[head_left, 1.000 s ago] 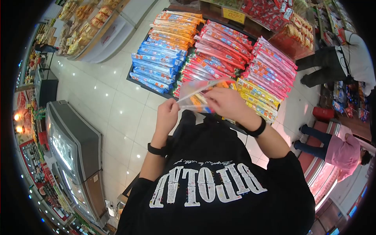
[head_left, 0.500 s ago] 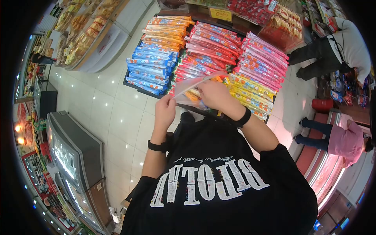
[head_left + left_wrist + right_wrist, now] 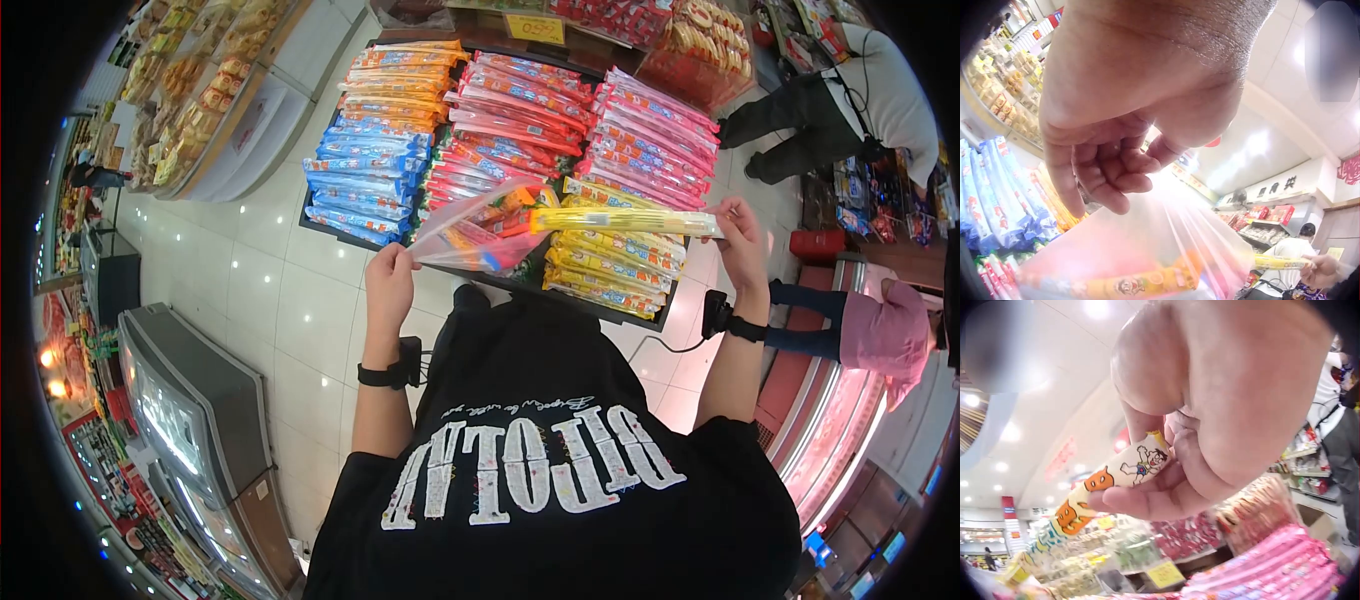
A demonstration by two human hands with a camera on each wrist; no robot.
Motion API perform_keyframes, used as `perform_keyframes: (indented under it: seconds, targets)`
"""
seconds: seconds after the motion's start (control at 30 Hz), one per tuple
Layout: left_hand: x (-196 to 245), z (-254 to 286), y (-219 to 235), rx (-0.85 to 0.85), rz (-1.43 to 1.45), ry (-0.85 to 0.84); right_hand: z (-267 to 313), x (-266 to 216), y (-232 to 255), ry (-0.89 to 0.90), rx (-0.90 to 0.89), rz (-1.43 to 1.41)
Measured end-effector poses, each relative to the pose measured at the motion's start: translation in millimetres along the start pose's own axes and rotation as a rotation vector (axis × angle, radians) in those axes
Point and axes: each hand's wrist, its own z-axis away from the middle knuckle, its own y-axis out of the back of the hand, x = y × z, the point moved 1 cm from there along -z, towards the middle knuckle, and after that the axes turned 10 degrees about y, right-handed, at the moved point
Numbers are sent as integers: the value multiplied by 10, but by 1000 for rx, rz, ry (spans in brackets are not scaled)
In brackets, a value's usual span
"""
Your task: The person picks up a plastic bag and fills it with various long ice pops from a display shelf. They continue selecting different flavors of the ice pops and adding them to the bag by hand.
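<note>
My left hand [image 3: 390, 285] pinches the rim of a clear plastic bag [image 3: 440, 238], which stretches out to the right. Inside the bag lie several colourful wrapped sticks, one of them an orange packet [image 3: 1129, 286] with a cartoon face. To the right, my right hand [image 3: 742, 250] grips one end of a long yellow wrapped snack stick [image 3: 620, 220]. The stick lies nearly level, and its far end overlaps the bag's right side. In the right wrist view, the fingers curl round the stick's pale end [image 3: 1100, 480], printed with cartoon figures.
Beneath the hands, a dark display stand [image 3: 350, 240] bears rows of blue [image 3: 365, 175], orange [image 3: 400, 85], red, pink [image 3: 650, 140] and yellow sticks [image 3: 610, 265]. Two people are at the right, one in pink [image 3: 880, 350]. A grey freezer [image 3: 195, 390] stands left on the tiled floor.
The right hand has moved from the bag's mouth out to the right, and the long yellow stick now shows in its grip. The left hand keeps hold of the bag. The display has shifted left in view.
</note>
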Motion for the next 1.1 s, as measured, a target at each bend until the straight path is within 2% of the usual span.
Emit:
perform_keyframes:
  seconds: [0.07, 0.13, 0.23, 0.3, 0.37, 0.43, 0.53, 0.63, 0.7, 0.77, 0.83, 0.9, 0.97, 1.07, 1.1]
  targets:
    - [11, -6, 12, -2, -30, 2, 62, 271, 319, -46, 67, -59]
    - [14, -18, 7, -1, -38, -2, 88, 752, 700, -88, 98, -98]
    - [7, -15, -7, 2, -32, -12, 144, 1510, 1046, -314, 236, 261]
    - [46, 11, -2, 2, -43, -16, 143, 2027, 1230, -290, 178, 590]
    - [38, 10, 7, 11, -68, -12, 150, 2096, 1206, -242, 162, 882]
    - [37, 16, 1, 11, -80, -6, 105, 1885, 987, -167, 184, 1144]
    - [56, 45, 8, -1, -94, 24, -15, 1717, 806, -62, 187, 1332]
    - [88, 73, 11, -25, -108, 72, -169, 1309, 241, 245, 283, 1150]
    - [57, 58, -5, -36, -83, 66, -270, 1041, -331, 430, 200, 1000]
    - [52, 67, -35, -25, -53, 26, -266, 597, -1106, 467, 6, 773]
    - [63, 95, -60, -28, -37, 2, -263, 362, -1715, 555, -264, 666]
    - [108, 131, -70, -46, -34, -7, -290, 312, -2181, 477, -538, 614]
    - [83, 152, -70, -84, -48, -4, -338, 610, -2516, 529, -666, 663]
    - [72, 138, -44, -150, -66, -11, -413, 879, -2877, 166, -836, 1095]
    - [69, 131, -33, -174, -73, -14, -376, 848, -2955, 75, -782, 1098]
